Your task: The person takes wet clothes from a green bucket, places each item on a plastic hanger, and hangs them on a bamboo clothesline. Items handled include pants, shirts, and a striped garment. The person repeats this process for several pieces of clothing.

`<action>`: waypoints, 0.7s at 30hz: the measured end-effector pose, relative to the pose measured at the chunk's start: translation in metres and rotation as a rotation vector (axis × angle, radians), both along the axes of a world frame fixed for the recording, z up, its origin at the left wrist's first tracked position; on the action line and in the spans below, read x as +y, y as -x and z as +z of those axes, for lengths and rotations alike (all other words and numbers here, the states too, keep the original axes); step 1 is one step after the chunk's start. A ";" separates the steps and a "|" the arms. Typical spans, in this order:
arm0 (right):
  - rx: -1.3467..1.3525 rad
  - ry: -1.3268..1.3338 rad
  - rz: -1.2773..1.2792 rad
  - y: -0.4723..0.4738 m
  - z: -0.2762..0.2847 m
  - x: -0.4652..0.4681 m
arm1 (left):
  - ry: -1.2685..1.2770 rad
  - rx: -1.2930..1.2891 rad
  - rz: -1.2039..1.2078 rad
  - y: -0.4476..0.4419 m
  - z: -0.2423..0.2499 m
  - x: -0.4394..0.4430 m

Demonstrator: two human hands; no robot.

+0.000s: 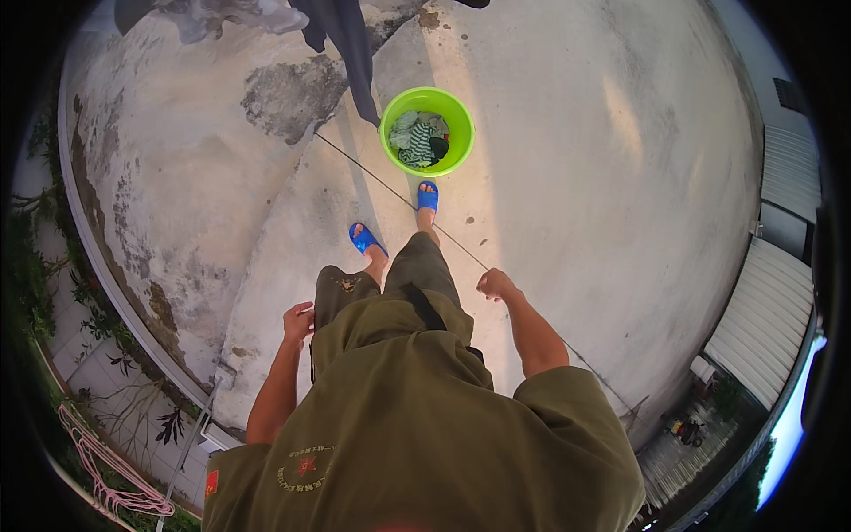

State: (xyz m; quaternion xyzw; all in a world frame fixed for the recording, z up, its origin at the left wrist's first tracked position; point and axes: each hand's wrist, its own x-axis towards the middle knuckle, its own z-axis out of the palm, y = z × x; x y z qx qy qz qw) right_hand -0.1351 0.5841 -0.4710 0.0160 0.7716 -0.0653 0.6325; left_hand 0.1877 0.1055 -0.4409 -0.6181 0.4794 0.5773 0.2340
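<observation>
My left hand (298, 324) hangs beside the leg of the dark shorts, fingers loosely apart, nothing in it. On the other side, my right hand (496, 285) is held out over the concrete floor with curled fingers; nothing shows in it. Just beyond my foot in a blue slipper (427, 197) stands a bright green plastic bucket (459, 138). Inside it lies a heap of clothes, with a striped green-and-white garment (419, 145) among them. Dark hanging clothing (352, 53) and pale hanging clothing (229, 16) come into view at the top, away from both hands.
Concrete floor (572, 219) with a crack or seam surrounds me. A low ledge (100, 266) curves along the left, with plants past it. Pink clothes hangers (110, 472) hang at the lower left. White corrugated panels (764, 319) stand at the right, near a lower yard holding a parked motorbike (687, 432).
</observation>
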 end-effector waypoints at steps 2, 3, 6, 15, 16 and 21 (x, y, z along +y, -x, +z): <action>0.131 0.063 0.035 0.029 -0.038 -0.003 | 0.010 -0.023 -0.062 0.026 0.004 0.017; 0.262 0.117 0.069 0.038 -0.066 -0.010 | -0.008 -0.035 -0.100 0.038 0.003 0.024; 0.532 0.208 -0.188 0.086 -0.119 -0.063 | -0.039 -0.087 -0.157 0.073 -0.019 0.047; 0.524 0.423 0.183 0.269 -0.383 -0.217 | 0.171 -0.254 -0.564 0.129 -0.151 0.153; 0.463 0.459 0.256 0.276 -0.416 -0.227 | 0.229 -0.351 -0.615 0.145 -0.148 0.158; 0.234 0.389 0.495 0.267 -0.505 -0.246 | 0.259 -0.387 -0.485 0.154 -0.151 0.161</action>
